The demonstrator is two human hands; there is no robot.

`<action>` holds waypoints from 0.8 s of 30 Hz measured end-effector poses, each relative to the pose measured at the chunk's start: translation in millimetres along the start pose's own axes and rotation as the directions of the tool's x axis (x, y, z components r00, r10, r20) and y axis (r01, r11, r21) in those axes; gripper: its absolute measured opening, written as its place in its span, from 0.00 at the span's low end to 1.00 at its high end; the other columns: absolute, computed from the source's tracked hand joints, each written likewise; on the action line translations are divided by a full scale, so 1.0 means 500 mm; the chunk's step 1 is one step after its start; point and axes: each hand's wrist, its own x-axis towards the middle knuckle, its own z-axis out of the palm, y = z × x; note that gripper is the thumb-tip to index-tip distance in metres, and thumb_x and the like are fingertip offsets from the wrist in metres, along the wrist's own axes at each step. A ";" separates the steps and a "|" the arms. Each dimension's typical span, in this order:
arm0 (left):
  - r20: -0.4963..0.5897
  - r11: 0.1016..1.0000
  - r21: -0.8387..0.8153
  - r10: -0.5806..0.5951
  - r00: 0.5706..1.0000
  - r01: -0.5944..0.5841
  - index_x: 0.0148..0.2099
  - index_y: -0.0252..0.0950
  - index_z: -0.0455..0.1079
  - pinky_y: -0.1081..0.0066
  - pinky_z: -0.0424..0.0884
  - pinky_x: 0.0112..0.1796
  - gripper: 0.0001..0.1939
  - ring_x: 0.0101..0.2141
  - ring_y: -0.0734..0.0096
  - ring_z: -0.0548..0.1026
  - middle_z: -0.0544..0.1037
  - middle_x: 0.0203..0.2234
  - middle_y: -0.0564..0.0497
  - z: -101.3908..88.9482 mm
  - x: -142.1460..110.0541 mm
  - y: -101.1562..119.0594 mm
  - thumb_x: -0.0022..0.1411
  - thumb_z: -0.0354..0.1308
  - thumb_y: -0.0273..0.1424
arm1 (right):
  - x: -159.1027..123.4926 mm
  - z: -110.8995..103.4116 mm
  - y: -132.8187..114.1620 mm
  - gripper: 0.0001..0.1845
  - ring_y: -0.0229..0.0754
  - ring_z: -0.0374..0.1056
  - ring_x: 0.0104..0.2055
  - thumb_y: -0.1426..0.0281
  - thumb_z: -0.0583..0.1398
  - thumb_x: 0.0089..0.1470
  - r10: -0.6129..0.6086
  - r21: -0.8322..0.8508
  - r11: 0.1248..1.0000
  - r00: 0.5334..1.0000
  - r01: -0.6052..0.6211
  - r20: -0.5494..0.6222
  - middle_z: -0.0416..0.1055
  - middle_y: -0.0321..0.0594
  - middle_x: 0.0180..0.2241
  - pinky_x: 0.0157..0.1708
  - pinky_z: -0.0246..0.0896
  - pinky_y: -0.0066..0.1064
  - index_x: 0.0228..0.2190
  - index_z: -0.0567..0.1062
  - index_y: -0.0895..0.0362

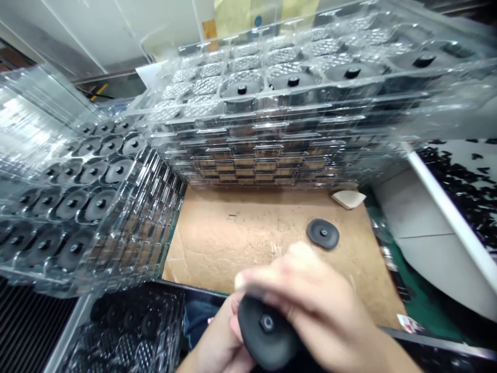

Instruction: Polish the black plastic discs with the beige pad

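A black rubber disc with a central hub (pixel 267 331) is held low in the view between both hands. My left hand (pixel 219 344) supports it from the lower left. My right hand (pixel 306 295), blurred by motion, lies across its upper edge. A second black disc (pixel 323 233) lies flat on the brown cardboard sheet (pixel 229 238), to the upper right of my right hand and apart from it.
Tall stacks of clear plastic blister trays (pixel 272 124) holding black discs stand behind and left of the cardboard. A dark tray (pixel 128 331) sits at lower left. A beige scrap (pixel 348 199) lies at the cardboard's far edge. Small black parts (pixel 462 191) fill a white bin at right.
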 end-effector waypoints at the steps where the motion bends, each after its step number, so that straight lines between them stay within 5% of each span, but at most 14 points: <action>1: 0.038 0.999 -0.051 -0.005 0.999 0.007 0.39 0.37 0.76 0.72 0.72 0.33 0.23 0.34 0.65 0.76 0.78 0.35 0.49 -0.004 -0.001 -0.001 0.39 0.69 0.40 | -0.007 -0.005 0.019 0.13 0.38 0.67 0.32 0.69 0.50 0.61 0.153 0.015 0.988 0.988 -0.153 -0.009 0.73 0.38 0.31 0.31 0.61 0.29 0.42 0.73 0.52; 3: 0.118 0.986 -0.164 0.005 0.993 0.015 0.43 0.42 0.74 0.71 0.73 0.33 0.26 0.37 0.61 0.77 0.78 0.40 0.50 -0.011 -0.005 -0.001 0.39 0.69 0.41 | -0.031 -0.010 0.062 0.12 0.40 0.69 0.39 0.67 0.53 0.58 0.412 -0.006 0.911 0.911 -0.412 -0.018 0.74 0.39 0.38 0.35 0.64 0.29 0.41 0.74 0.51; 6: 0.182 0.968 -0.250 0.029 0.983 0.018 0.45 0.42 0.73 0.72 0.73 0.35 0.24 0.40 0.61 0.76 0.78 0.42 0.50 -0.023 -0.009 0.001 0.43 0.67 0.40 | -0.088 0.015 0.126 0.15 0.43 0.71 0.39 0.63 0.52 0.56 0.545 -0.057 0.836 0.838 -0.545 -0.025 0.73 0.41 0.38 0.33 0.68 0.30 0.40 0.75 0.52; 11: 0.223 0.953 -0.300 0.023 0.975 0.046 0.46 0.43 0.73 0.72 0.74 0.38 0.22 0.43 0.62 0.76 0.77 0.44 0.50 -0.039 -0.008 -0.002 0.46 0.65 0.39 | -0.181 0.080 0.182 0.19 0.47 0.68 0.44 0.62 0.49 0.57 0.581 -0.172 0.787 0.806 -0.593 -0.118 0.67 0.46 0.43 0.40 0.67 0.39 0.40 0.75 0.54; 15: 0.246 0.943 -0.331 0.059 0.968 0.027 0.48 0.44 0.71 0.71 0.73 0.41 0.23 0.45 0.60 0.75 0.76 0.47 0.49 -0.050 -0.005 -0.010 0.48 0.62 0.41 | -0.211 0.097 0.184 0.23 0.49 0.69 0.41 0.59 0.55 0.51 0.579 -0.246 0.768 0.805 -0.591 -0.127 0.62 0.49 0.48 0.30 0.69 0.36 0.47 0.72 0.53; 20: 0.240 0.948 -0.317 0.047 0.970 0.033 0.49 0.42 0.70 0.72 0.71 0.43 0.24 0.47 0.60 0.73 0.74 0.49 0.49 -0.054 -0.003 -0.011 0.49 0.61 0.41 | -0.204 0.095 0.194 0.19 0.44 0.70 0.30 0.62 0.49 0.57 0.565 -0.311 0.735 0.798 -0.602 -0.211 0.68 0.46 0.37 0.25 0.67 0.33 0.42 0.74 0.55; 24: 0.161 0.956 -0.292 0.020 0.987 0.029 0.49 0.39 0.70 0.71 0.71 0.42 0.27 0.47 0.58 0.73 0.74 0.49 0.47 -0.047 -0.004 -0.010 0.45 0.64 0.40 | -0.160 0.050 0.178 0.16 0.40 0.69 0.26 0.63 0.51 0.58 0.541 -0.282 0.765 0.815 -0.579 -0.206 0.73 0.42 0.34 0.25 0.67 0.29 0.41 0.72 0.57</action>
